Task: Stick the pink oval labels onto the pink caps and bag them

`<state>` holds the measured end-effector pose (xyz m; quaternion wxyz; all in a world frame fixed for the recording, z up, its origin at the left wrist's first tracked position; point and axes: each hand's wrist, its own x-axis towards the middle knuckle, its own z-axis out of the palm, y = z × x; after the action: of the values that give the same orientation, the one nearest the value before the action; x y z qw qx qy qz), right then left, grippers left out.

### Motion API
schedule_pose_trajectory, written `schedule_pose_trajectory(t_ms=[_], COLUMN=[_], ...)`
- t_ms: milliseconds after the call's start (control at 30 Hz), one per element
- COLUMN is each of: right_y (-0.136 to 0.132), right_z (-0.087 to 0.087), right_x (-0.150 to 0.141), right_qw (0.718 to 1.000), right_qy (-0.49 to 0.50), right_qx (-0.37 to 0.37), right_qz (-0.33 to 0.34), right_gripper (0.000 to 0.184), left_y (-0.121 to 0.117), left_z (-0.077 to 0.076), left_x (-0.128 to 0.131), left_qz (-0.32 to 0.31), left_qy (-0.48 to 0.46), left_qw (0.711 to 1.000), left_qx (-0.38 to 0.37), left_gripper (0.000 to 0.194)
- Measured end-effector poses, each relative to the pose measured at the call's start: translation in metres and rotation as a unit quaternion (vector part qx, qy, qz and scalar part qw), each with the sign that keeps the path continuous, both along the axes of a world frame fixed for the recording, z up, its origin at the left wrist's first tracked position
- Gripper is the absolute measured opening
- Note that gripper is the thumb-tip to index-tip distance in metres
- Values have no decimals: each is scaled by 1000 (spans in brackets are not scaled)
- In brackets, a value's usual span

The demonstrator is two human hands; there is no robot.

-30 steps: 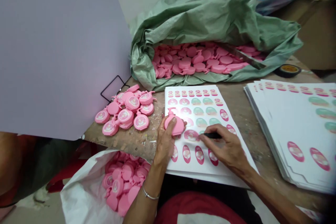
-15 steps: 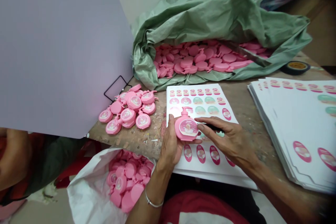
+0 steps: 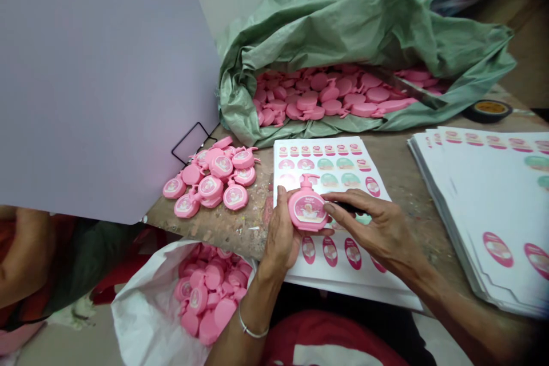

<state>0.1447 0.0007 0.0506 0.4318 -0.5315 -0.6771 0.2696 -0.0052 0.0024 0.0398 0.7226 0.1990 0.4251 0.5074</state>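
One labelled pink bottle (image 3: 307, 207) gripped in left hand (image 3: 281, 234), right hand (image 3: 380, 230) clasping dark tool (image 3: 349, 207), sticker sheets (image 3: 319, 254) beneath

The single view comes from a camera worn on the person's head, facing forward and down over the table (image 3: 231, 229). It looks from close above, the wearer's red shirt (image 3: 330, 329) at six o'clock. The left hand (image 3: 281, 234) shows just below centre, the right hand (image 3: 377, 229) toward four. Beyond, a green sack (image 3: 343, 28) spans twelve to two; a grey board (image 3: 98, 80) crowds ten.
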Motion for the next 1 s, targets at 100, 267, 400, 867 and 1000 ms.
schedule_pose_trajectory(t_ms=[100, 267, 400, 867, 1000], right_y=[0, 0, 0, 0, 0], right_z=[0, 2, 1, 0, 0], right_x=[0, -1, -1, -2, -3], right_qw=[1000, 1000, 1000, 1000, 999], right_qy=[-1, -9, -6, -5, -18], right_qx=[4, -6, 3, 14, 39], right_qz=[0, -5, 0, -2, 2], right_gripper=[20, 21, 21, 19, 18], left_y=[0, -1, -2, -1, -4], left_z=[1, 3, 4, 8, 8], left_x=[0, 0, 0, -1, -2], left_qz=[0, 3, 1, -7, -28], left_qy=[10, 25, 28, -5, 9], left_qw=[1000, 1000, 1000, 1000, 998], left_qx=[3, 9, 8, 10, 52], left_gripper=[54, 59, 60, 60, 46])
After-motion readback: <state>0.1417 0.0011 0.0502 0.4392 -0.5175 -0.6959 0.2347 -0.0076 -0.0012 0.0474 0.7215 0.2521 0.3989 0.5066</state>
